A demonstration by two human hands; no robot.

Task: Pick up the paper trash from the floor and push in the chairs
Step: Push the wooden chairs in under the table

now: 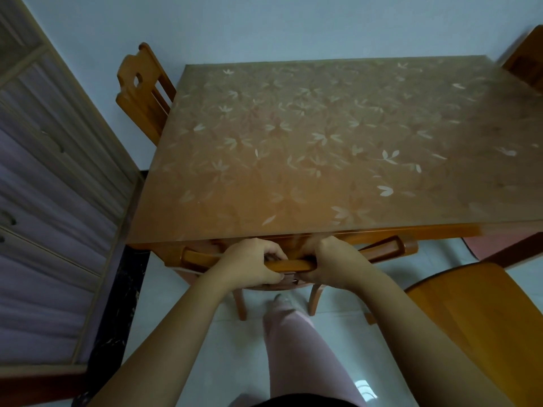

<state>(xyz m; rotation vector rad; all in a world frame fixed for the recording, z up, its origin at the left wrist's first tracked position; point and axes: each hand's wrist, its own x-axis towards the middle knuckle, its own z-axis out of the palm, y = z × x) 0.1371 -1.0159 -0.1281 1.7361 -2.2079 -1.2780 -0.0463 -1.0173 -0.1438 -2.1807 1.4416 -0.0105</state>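
Observation:
A wooden chair (390, 248) stands at the near edge of the table (308, 148), its seat under the tabletop and only its top rail and back legs showing. My left hand (249, 264) grips the middle of the top rail. Close beside it, my right hand (332, 264) grips the same rail. No paper trash shows on the floor.
A second wooden chair (141, 92) sits tucked in at the table's left side. A third chair (470, 315) stands out from the table at the lower right, and a fourth (526, 60) is at the far right corner. A cabinet with sliding doors (53, 183) lines the left wall.

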